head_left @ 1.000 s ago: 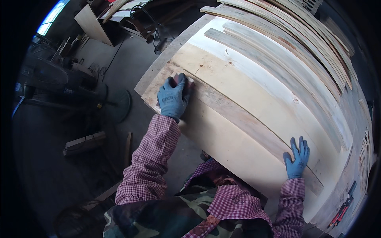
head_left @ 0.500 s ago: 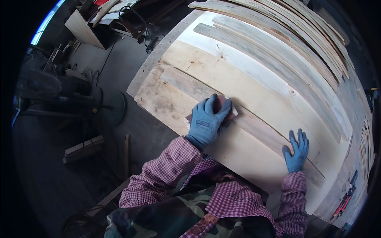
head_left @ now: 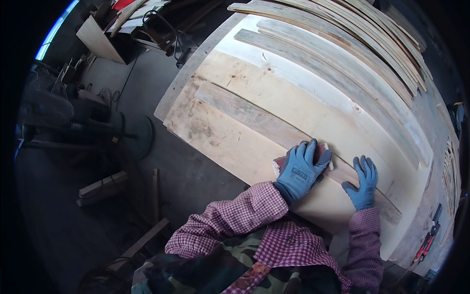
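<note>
tons of room over the board (head_left: 235, 110) by the bench's (head_left: 182, 81) left edge, left hand (head_left: 299, 171) and right hand (head_left: 363, 185) jamming the board's right half, slats (head_left: 360, 44) crowding the far edge

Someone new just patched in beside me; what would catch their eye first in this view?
Most likely the blue-gloved left hand, right of the picture's middle, holding a maroon pad on a long, narrow board. Close by on its right, the gloved right hand rests spread on that same board. Then the long wooden strips lying side by side across the upper right.
</note>
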Tool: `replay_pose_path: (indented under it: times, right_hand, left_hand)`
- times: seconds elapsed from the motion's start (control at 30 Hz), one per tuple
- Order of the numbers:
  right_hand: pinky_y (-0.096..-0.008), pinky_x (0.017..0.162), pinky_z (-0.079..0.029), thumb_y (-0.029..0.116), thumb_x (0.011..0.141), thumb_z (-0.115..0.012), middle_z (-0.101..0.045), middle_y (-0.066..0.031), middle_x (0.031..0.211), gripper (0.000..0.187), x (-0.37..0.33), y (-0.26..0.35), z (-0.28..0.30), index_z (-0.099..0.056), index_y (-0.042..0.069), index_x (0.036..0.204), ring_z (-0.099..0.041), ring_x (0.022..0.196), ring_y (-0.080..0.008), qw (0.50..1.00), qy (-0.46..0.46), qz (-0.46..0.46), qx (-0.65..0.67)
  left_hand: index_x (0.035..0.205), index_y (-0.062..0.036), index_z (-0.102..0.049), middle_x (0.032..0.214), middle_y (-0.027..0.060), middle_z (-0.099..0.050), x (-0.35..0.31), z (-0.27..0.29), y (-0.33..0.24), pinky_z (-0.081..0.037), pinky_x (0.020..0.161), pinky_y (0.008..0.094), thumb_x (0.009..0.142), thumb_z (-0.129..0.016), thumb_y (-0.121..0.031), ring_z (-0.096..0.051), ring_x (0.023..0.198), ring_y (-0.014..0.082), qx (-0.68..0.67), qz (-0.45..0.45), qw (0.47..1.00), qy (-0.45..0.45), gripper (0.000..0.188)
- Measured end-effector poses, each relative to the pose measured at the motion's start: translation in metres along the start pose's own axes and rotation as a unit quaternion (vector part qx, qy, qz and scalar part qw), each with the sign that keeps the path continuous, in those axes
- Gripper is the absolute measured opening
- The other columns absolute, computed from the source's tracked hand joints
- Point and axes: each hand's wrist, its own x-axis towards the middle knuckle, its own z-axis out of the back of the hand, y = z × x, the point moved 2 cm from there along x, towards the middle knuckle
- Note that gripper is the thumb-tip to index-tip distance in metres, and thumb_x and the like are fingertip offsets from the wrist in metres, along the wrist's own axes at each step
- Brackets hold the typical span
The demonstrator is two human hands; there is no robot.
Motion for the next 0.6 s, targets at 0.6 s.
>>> replay_pose_path:
  times: [0.6]
  right_hand:
    - [-0.0436,0.084,-0.044,0.045,0.067,-0.084,-0.060,-0.0028,0.102,0.063,-0.034,0.059,0.003,-0.066,0.023,0.123,-0.057,0.102,-0.0246,0.980,-0.055,-0.179,-0.074]
  left_hand:
    - [0.128,-0.0117,-0.062,0.097,0.0183,-0.061,-0.012,0.113,0.106,-0.052,0.068,0.0449,0.083,-0.076,-0.028,-0.062,0.083,0.0355,0.179,0.119,0.965,-0.152,0.050]
